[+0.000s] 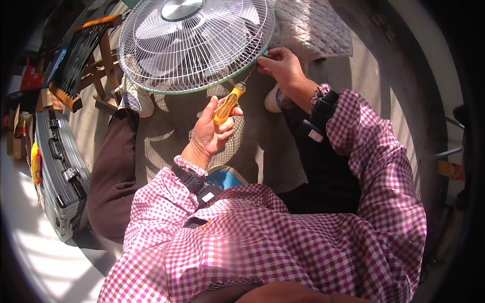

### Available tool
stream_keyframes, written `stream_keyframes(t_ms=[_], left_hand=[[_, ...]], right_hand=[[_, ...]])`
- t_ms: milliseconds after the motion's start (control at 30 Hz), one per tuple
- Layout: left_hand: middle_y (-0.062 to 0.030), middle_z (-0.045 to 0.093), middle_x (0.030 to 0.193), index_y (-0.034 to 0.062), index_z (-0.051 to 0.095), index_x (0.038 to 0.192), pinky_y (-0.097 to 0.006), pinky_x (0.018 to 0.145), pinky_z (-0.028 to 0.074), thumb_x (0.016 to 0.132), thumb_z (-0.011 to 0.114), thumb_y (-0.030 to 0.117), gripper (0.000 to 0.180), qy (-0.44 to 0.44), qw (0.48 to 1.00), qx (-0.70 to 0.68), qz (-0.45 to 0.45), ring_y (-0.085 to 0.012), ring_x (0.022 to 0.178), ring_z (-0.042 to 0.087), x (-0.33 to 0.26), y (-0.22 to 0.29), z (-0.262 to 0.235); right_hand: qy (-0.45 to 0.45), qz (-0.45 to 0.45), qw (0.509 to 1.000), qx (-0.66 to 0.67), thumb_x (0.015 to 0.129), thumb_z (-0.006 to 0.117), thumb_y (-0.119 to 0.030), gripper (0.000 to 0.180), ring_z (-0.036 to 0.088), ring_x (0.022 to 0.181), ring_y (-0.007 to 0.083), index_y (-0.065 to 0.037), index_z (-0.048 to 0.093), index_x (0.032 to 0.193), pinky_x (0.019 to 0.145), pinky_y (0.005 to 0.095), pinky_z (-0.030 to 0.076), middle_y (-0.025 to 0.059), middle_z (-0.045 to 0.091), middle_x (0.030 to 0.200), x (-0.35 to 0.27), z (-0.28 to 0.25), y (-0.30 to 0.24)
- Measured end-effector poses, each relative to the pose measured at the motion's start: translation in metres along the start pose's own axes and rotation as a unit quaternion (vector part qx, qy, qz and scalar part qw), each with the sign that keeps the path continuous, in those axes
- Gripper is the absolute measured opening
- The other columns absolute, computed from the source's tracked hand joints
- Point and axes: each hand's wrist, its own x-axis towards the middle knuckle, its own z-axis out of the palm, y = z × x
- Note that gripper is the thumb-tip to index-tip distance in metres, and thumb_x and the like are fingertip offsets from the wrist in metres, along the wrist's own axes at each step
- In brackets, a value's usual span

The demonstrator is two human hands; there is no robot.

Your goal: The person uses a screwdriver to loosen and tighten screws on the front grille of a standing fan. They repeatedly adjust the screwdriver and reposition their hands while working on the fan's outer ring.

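Note:
In front of me is an electric fan (194, 48) with a white wire guard, a silver centre cap and a pale green rim. My left hand (214, 123) is closed round the yellow handle of a screwdriver (230, 104). Its thin shaft points up and right, toward the lower right of the fan's rim. My right hand (285, 68) pinches at that same stretch of rim with thumb and forefinger. Whether a small part sits between those fingertips is too small to make out. The screwdriver's tip ends close by the right fingers.
A wooden folding stool (103, 65) with a black woven seat stands at left. Below it is a silver hard case (60, 171), with packages and cardboard boxes behind. A quilted mat (310, 30) lies beyond the fan at right. My legs and shoes flank the fan; something blue (225, 178) is under me.

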Motion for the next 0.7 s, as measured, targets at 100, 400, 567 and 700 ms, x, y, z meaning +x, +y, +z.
stream_keyframes(t_ms=[100,400,567,700], left_hand=[[-0.0076,0.062,0.091,0.0100,0.051,0.132,-0.025,0.053,0.047,0.095,0.061,0.023,0.041,-0.016,0.946,0.283,0.157,-0.0129,0.060,0.056,0.006,-0.004,-0.001],[-0.0080,0.063,0.097,0.0073,0.049,0.132,-0.019,0.050,0.044,0.095,0.061,0.028,0.044,-0.013,0.988,0.104,0.111,-0.0087,0.056,0.047,0.003,0.002,-0.004],[-0.0092,0.062,0.097,0.0054,0.050,0.129,-0.016,0.047,0.040,0.103,0.046,0.032,0.038,-0.176,0.915,-0.323,-0.166,-0.0054,0.056,0.043,0.003,0.002,-0.011],[-0.0088,0.062,0.090,0.0100,0.052,0.130,-0.029,0.057,0.049,0.093,0.061,0.020,0.040,-0.003,0.865,0.462,0.197,-0.0202,0.063,0.058,0.007,-0.003,-0.010]], right_hand=[[-0.005,-0.002,1.000,0.002,0.086,0.070,-0.002,0.034,0.065,0.085,0.0207,0.008,0.049,0.111,0.079,0.0315,0.058,0.0118,0.061,0.098,0.000,-0.002,-0.001],[-0.014,-0.003,1.000,0.014,0.087,0.069,-0.004,0.033,0.066,0.085,0.0211,0.007,0.050,0.111,0.080,0.0316,0.058,0.0123,0.062,0.099,-0.002,-0.003,0.000],[-0.007,0.010,1.000,0.020,0.087,0.070,-0.005,0.034,0.066,0.086,0.0218,0.006,0.050,0.112,0.082,0.0320,0.058,0.0124,0.062,0.100,-0.002,-0.002,-0.003],[0.000,0.018,0.998,0.061,0.087,0.069,-0.004,0.033,0.066,0.086,0.0223,0.006,0.050,0.111,0.083,0.0322,0.057,0.0122,0.061,0.101,-0.003,-0.001,-0.003]])
